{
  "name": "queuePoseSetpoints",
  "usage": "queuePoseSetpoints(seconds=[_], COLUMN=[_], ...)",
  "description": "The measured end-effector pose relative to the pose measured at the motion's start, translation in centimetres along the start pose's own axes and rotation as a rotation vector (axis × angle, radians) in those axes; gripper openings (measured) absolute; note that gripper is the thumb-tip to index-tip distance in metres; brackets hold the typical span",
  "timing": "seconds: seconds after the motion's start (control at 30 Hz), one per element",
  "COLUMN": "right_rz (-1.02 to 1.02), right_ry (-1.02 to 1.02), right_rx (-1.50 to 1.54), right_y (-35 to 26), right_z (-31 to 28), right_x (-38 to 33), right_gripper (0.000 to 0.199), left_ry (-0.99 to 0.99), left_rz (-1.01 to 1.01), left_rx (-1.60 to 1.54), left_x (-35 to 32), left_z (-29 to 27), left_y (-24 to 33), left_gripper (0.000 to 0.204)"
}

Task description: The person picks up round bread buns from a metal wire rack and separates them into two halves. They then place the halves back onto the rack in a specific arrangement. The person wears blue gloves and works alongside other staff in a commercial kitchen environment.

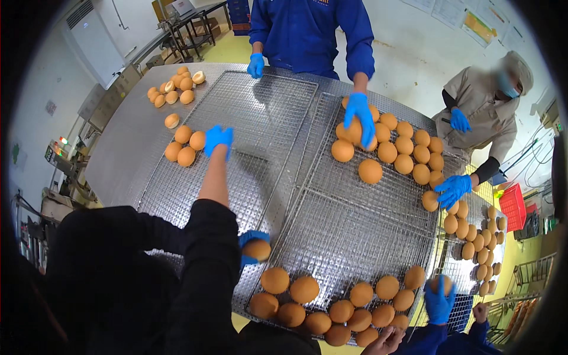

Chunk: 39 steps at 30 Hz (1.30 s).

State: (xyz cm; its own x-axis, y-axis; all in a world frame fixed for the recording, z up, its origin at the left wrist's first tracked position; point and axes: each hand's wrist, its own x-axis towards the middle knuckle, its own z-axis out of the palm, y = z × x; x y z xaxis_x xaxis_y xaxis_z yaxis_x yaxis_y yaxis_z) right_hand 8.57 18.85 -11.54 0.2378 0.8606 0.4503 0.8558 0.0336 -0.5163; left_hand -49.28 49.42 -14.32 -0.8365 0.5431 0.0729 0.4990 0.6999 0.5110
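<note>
Lowest in the frame, our near row of golden buns point(331, 305) lies on a wire cooling rack point(349, 231) along the bottom centre. Just above its left end, our right hand point(253, 247), blue-gloved, is curled around one bun point(258, 249), gripping it at the rack's edge. Further up and left, our left hand point(218, 139) reaches out with fingers spread, holding nothing, just beside a small cluster of buns point(184, 145) on the steel surface point(118, 148). Beyond, in the upper centre, a co-worker's gloved hand point(360, 115) rests on another group of buns point(396, 145).
</note>
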Motion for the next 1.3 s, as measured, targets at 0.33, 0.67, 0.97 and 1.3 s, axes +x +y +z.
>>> queuePoseSetpoints(seconds=[0.33,0.67,0.97,1.3], right_rz=[-0.645,0.353,0.351,0.114], right_ry=[-0.507,-0.156,0.098,0.165], right_rx=[-0.146,-0.187,0.147,0.26], right_y=[1.6,-5.1,-3.3,2.2], right_z=[6.2,1.6,-2.5,-11.6], right_x=[12.1,-3.1,-5.3,-11.6], right_gripper=[0.012,0.013,0.013,0.009], left_ry=[-0.078,0.022,-0.134,-0.853], left_rz=[-0.093,-0.239,-0.531,-0.443], left_rx=[0.573,0.483,0.468,-1.597], left_x=[4.8,4.5,-1.4,-9.8], left_z=[0.2,0.0,0.4,-6.1], left_y=[-10.6,-13.8,-16.9,-9.2], left_gripper=[0.065,0.056,0.065,0.047])
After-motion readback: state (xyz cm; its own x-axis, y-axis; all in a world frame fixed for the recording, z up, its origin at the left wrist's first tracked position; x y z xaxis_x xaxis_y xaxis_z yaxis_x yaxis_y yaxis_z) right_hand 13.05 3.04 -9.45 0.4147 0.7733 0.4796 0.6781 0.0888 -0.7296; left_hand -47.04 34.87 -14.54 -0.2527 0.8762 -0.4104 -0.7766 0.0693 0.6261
